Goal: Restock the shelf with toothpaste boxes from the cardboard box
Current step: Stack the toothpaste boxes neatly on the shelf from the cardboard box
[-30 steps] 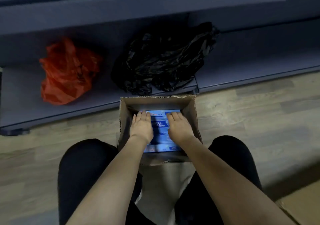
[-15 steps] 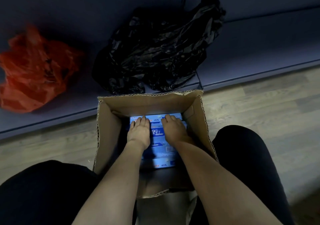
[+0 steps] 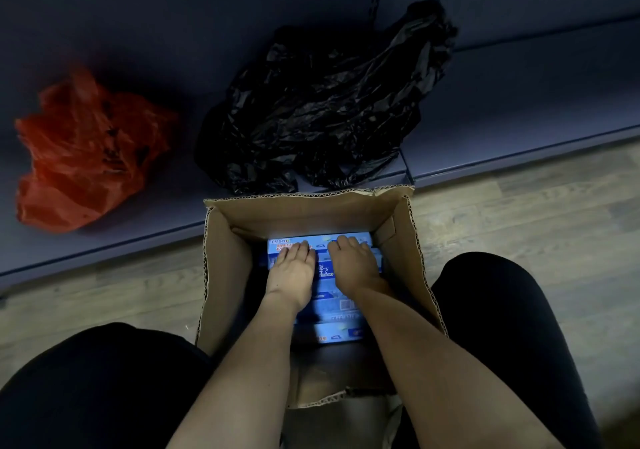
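Observation:
An open cardboard box [image 3: 225,275] stands on the floor between my knees, against the front edge of the low grey-blue shelf [image 3: 519,102]. Several blue toothpaste boxes [image 3: 336,306] lie flat inside it, side by side. My left hand [image 3: 292,272] rests palm down on them with fingers straight, reaching to the farthest box. My right hand [image 3: 351,265] lies beside it, fingers extended over the far boxes; whether its fingertips hook the far edge is hidden.
A crumpled black plastic bag [image 3: 322,102] sits on the shelf just behind the box. A red plastic bag [image 3: 86,151] lies on the shelf to the left. The shelf right of the black bag is bare. Wooden floor [image 3: 519,213] surrounds the box.
The view has come closer and lower over the box. Both hands stay flat on the toothpaste boxes in nearly the same spots.

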